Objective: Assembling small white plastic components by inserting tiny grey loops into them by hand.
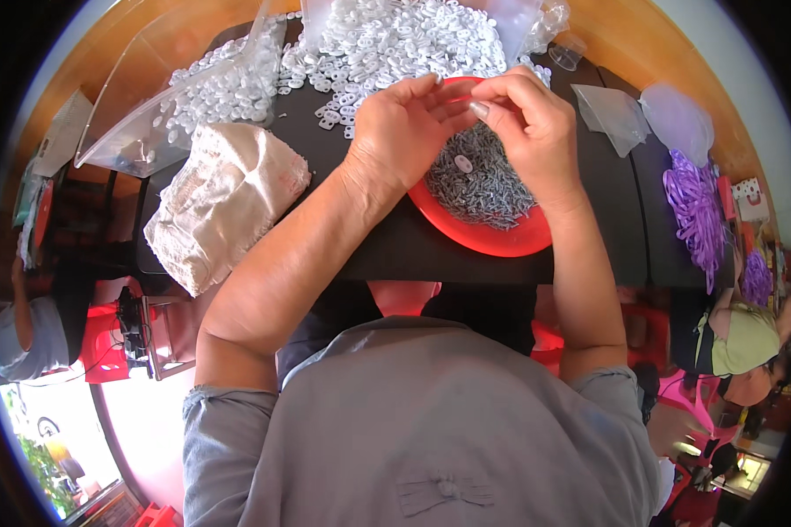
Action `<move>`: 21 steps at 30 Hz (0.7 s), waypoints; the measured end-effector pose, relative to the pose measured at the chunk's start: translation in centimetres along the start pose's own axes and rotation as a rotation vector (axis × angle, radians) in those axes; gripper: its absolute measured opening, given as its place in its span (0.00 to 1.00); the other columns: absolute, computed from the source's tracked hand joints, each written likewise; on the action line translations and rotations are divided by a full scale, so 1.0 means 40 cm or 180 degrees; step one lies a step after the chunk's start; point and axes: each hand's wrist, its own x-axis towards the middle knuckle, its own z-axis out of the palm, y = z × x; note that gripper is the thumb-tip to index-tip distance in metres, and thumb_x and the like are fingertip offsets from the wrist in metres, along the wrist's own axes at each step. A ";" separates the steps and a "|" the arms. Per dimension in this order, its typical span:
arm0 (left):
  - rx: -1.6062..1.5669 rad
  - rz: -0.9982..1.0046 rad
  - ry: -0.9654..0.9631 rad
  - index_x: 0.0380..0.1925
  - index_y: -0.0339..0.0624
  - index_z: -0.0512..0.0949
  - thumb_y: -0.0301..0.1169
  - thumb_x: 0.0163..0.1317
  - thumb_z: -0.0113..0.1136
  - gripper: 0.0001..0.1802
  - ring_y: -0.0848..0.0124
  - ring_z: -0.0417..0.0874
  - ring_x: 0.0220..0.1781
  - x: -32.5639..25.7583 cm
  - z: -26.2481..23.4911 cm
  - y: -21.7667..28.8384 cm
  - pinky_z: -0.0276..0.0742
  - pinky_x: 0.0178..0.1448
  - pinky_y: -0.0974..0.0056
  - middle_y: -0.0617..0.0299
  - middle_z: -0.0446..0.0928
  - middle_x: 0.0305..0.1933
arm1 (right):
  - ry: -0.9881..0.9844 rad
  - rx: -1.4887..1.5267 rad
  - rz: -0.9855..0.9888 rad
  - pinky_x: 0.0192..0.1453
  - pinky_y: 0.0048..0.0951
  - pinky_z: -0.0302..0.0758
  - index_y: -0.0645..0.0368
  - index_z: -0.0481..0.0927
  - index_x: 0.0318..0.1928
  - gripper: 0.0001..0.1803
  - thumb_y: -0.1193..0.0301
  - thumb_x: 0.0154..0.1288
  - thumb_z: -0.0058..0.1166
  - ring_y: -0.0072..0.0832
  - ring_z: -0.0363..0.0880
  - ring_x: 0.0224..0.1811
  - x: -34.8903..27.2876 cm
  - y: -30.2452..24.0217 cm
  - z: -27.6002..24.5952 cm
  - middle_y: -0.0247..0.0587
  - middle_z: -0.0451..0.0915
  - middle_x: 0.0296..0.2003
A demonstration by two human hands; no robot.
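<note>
My left hand (400, 123) is over the left rim of a red plastic basin (479, 241). Its palm is turned up, the fingers half curled and the thumb held apart from them; a small whitish spot shows at the thumb tip. Close by on the right, my right hand (534, 119) pinches thumb and forefinger together near the left fingertips. Whatever is in that pinch is too small to make out. Below both hands, many grey metal screws (488, 189) fill the basin, with one pale two-holed plastic piece (463, 164) lying on them.
A heap of white two-holed plastic pieces (404, 39) covers the back of the dark table (373, 250). At left are a clear plastic bin (119, 132) with more pieces and a crumpled cream cloth (228, 198). Clear bags (611, 114) and purple ribbon (694, 206) lie right.
</note>
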 end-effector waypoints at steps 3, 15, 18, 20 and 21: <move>0.0209 0.0137 0.0032 0.46 0.24 0.65 0.29 0.69 0.40 0.15 0.46 0.76 0.54 -0.008 0.024 0.015 0.71 0.61 0.46 0.36 0.72 0.51 | -0.0611 -0.0183 0.0220 0.32 0.23 0.73 0.64 0.79 0.33 0.05 0.83 0.55 0.57 0.24 0.77 0.25 -0.009 0.009 -0.032 0.37 0.78 0.26; 0.0822 0.0270 0.0261 0.41 0.28 0.69 0.27 0.65 0.44 0.11 0.46 0.81 0.43 -0.009 0.021 0.017 0.77 0.52 0.48 0.41 0.76 0.41 | -0.1738 -0.1097 0.0037 0.37 0.42 0.75 0.61 0.78 0.27 0.10 0.70 0.50 0.65 0.42 0.81 0.35 -0.032 -0.015 -0.010 0.43 0.81 0.29; 0.0883 0.0367 0.0285 0.39 0.28 0.70 0.26 0.64 0.46 0.10 0.48 0.81 0.42 -0.017 0.028 0.013 0.78 0.50 0.49 0.42 0.77 0.40 | -0.1700 -0.1046 -0.0008 0.38 0.43 0.75 0.61 0.79 0.28 0.09 0.70 0.50 0.65 0.43 0.81 0.35 -0.033 -0.005 -0.013 0.42 0.81 0.30; 0.0902 0.0434 0.0303 0.39 0.28 0.71 0.26 0.64 0.47 0.10 0.48 0.82 0.41 -0.021 0.032 0.012 0.78 0.50 0.50 0.43 0.77 0.39 | -0.1760 -0.0957 0.0065 0.38 0.44 0.75 0.61 0.78 0.29 0.09 0.71 0.50 0.64 0.44 0.81 0.36 -0.033 -0.003 -0.019 0.43 0.81 0.30; 0.0942 0.0504 0.0335 0.38 0.28 0.71 0.26 0.64 0.47 0.10 0.49 0.82 0.41 -0.021 0.034 0.011 0.79 0.50 0.50 0.43 0.77 0.39 | -0.1820 -0.0870 0.0139 0.39 0.44 0.75 0.61 0.78 0.29 0.09 0.71 0.49 0.64 0.45 0.81 0.36 -0.033 -0.003 -0.023 0.43 0.81 0.30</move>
